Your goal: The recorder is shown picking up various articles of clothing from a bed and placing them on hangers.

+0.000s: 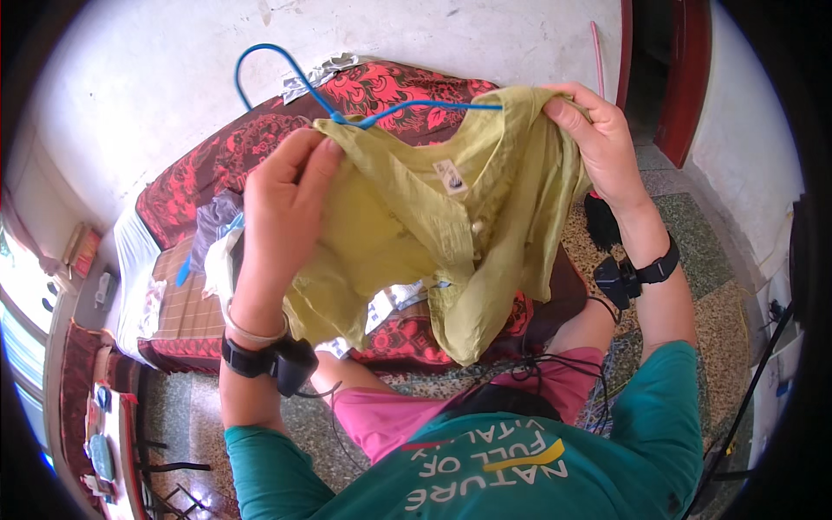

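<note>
Both hands hold up a thin yellow-green shirt in front of me, over a sofa. My left hand pinches the shirt's left side near the collar, between thumb and fingers. On the other side, my right hand grips the shoulder fabric. A blue hanger sits at the neckline, its hook rising to the upper left. One hanger arm runs into the right shoulder; the other is hidden behind the fabric and my left hand. A label shows inside the collar.
Behind the shirt is a sofa with a red and black patterned cover. Grey and white clothes lie on its left part. A side table with small items stands at lower left. Dark cables hang by my right leg. A red door frame stands at upper right.
</note>
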Demonstrator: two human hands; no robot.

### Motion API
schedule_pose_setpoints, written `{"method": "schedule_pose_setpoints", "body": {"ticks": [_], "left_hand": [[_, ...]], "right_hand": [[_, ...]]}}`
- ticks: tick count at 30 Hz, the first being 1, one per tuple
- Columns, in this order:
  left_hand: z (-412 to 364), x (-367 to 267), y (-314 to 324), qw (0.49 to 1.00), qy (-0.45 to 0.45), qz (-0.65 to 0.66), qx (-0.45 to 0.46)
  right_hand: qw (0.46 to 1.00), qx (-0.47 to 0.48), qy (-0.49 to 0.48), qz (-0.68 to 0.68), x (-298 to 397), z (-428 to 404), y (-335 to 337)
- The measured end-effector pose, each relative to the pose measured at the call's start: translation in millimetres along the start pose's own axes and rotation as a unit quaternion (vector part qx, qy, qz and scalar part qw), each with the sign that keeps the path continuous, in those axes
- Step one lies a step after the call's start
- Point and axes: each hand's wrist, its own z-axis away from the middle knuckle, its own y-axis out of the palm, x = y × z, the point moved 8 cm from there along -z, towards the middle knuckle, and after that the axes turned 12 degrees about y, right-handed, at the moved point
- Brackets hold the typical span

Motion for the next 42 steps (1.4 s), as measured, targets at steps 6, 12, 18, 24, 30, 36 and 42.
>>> {"method": "schedule_pose_setpoints", "body": {"ticks": [6,12,18,24,30,36,42], "left_hand": [[8.2,16.6,-28.8,0.988,-0.074,0.125,-0.057],[13.8,31.4,-32.6,0.976,-0.103,0.182,-0.063],[12.9,45.2,-47.6,0.949,-0.13,0.234,-0.167],[11.3,48.8,-37.2,0.939,-0.127,0.276,-0.158],[10.8,42.3,-7.5,0.961,-0.119,0.247,-0.028],[13.1,39.3,7.2,0.969,-0.108,0.218,0.038],[4.1,74.9,-9.7,0.988,-0.124,0.089,0.033]], "right_hand": [[0.993,-0.12,-0.011,-0.006,-21.3,-7.8,-35.9],[0.98,-0.128,0.076,-0.133,-59.2,-5.4,-47.2],[0.987,-0.156,0.024,0.026,-44.3,2.1,-36.6],[0.997,-0.054,0.016,0.05,-21.5,4.7,8.5],[0.919,-0.088,-0.174,0.343,31.0,-4.5,14.8],[0.949,0.016,0.019,0.313,-6.9,-3.4,21.2],[0.961,-0.059,0.09,0.254,-30.3,31.4,-48.5]]}}
